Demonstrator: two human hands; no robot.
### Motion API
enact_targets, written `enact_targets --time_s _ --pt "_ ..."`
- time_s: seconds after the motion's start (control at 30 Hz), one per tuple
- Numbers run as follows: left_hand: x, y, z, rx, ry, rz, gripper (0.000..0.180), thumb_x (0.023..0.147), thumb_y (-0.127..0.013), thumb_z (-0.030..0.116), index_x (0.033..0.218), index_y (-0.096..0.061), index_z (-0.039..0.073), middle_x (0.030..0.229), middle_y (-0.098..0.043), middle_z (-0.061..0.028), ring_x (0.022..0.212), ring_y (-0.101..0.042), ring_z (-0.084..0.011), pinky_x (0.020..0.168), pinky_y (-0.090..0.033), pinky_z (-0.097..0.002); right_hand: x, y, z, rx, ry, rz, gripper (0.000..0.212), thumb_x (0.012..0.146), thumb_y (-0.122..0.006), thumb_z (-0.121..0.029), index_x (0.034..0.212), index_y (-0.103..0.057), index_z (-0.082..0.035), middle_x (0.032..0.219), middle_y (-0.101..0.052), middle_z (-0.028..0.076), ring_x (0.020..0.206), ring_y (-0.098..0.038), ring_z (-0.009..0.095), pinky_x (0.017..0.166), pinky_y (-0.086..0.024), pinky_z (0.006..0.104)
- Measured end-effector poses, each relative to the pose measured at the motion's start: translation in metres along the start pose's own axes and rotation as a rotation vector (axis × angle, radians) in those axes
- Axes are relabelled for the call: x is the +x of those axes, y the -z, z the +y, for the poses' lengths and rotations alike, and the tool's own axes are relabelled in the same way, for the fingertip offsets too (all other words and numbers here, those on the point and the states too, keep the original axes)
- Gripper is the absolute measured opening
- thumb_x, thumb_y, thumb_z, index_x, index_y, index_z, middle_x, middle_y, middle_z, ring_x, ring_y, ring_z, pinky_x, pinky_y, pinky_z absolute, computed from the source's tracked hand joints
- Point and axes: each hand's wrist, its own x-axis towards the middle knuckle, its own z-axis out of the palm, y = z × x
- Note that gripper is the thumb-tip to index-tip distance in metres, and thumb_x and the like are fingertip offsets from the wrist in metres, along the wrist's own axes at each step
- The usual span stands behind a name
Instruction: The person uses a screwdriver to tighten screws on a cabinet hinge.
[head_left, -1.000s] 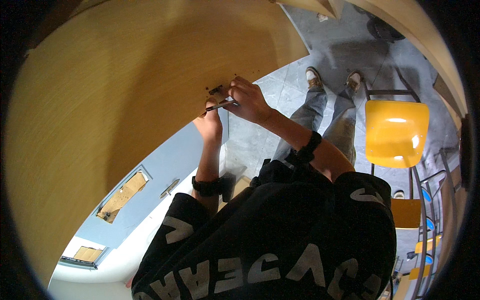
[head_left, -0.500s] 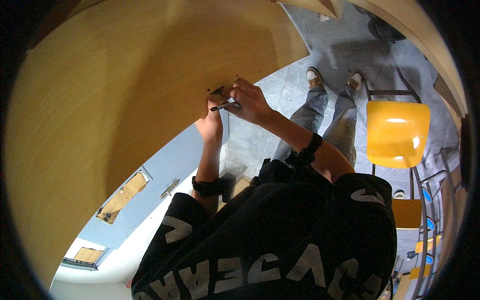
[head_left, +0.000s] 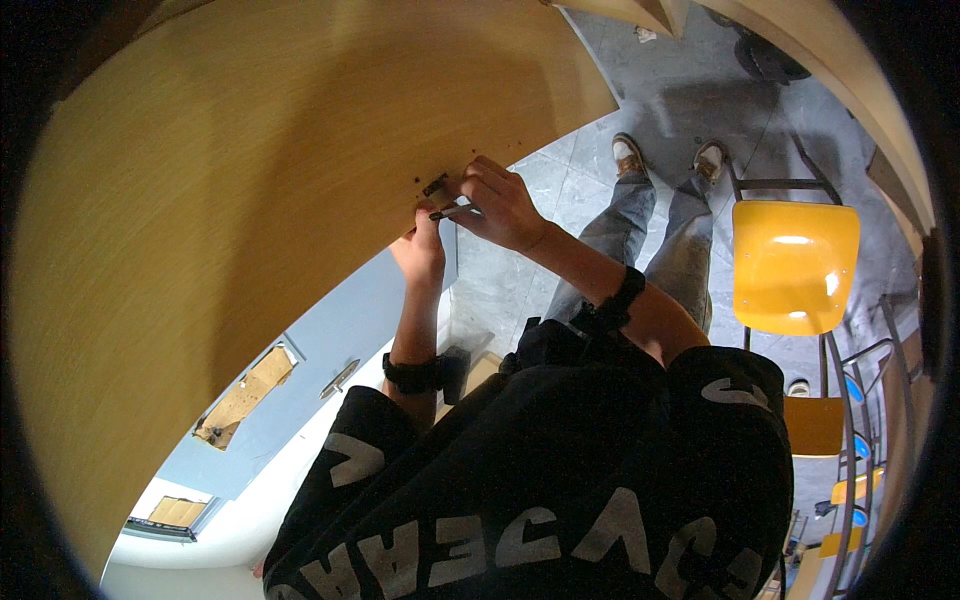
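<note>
We are clamping a rod (head_left: 459, 210) in our right hand (head_left: 500, 208), holding it just beside the dark patch (head_left: 435, 184) on the board (head_left: 300, 150). We are resting our left hand (head_left: 420, 254) at the board's edge, near the rod's tip; with its fingers mostly hiding, we cannot tell its grip. Our 2 hands are staying apart.
</note>
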Motion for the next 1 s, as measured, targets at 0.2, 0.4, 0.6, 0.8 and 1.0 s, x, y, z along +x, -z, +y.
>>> enact_targets --time_s 0.2,0.4,0.6,0.8,1.0 --pt "-0.001 -0.007 0.009 0.019 0.024 0.008 0.021 0.083 -0.065 0.023 0.090 -0.054 0.006 0.072 -0.049 0.0026 0.061 -0.042 -0.0064 0.053 -0.031 -0.0226 0.007 0.005 -0.005 -0.003 0.011 0.028 0.040 0.061 -0.081 -0.010 0.081 -0.047 -0.007 0.075 -0.050 0.008 0.068 -0.055 0.026 0.052 -0.045 0.0355" --pt "-0.001 -0.012 0.015 0.044 0.004 -0.036 0.029 0.086 -0.063 0.026 0.100 -0.057 0.001 0.084 -0.057 -0.0010 0.071 -0.048 -0.0077 0.060 -0.037 -0.0220 0.002 0.007 -0.004 -0.025 -0.033 -0.035 0.038 0.065 -0.079 -0.017 0.087 -0.050 -0.006 0.087 -0.056 0.015 0.081 -0.060 0.034 0.064 -0.052 0.0414" --pt "0.002 -0.013 0.006 0.069 -0.056 0.013 0.033 0.088 -0.062 0.022 0.110 -0.053 -0.001 0.093 -0.058 -0.0026 0.076 -0.050 -0.0090 0.066 -0.041 -0.0229 0.001 0.006 -0.004 -0.021 -0.046 0.025 0.045 0.064 -0.080 -0.012 0.097 -0.051 -0.006 0.088 -0.057 0.014 0.080 -0.060 0.032 0.062 -0.051 0.0390" --pt "0.003 -0.012 0.005 0.087 -0.002 0.039 0.031 0.088 -0.060 0.018 0.111 -0.052 0.001 0.094 -0.056 -0.0026 0.076 -0.049 -0.0091 0.065 -0.042 -0.0239 -0.002 0.009 -0.009 0.064 -0.182 0.044 0.052 0.066 -0.081 -0.006 0.108 -0.050 -0.004 0.098 -0.057 0.015 0.081 -0.063 0.026 0.063 -0.054 0.0328" --pt "0.004 -0.015 0.007 0.072 -0.018 0.037 0.029 0.087 -0.059 0.016 0.111 -0.052 0.001 0.094 -0.056 -0.0027 0.076 -0.050 -0.0092 0.063 -0.041 -0.0239 -0.006 0.014 -0.008 0.066 -0.198 0.030 0.049 0.067 -0.080 -0.006 0.106 -0.052 -0.002 0.099 -0.057 0.015 0.077 -0.063 0.024 0.062 -0.054 0.0322"
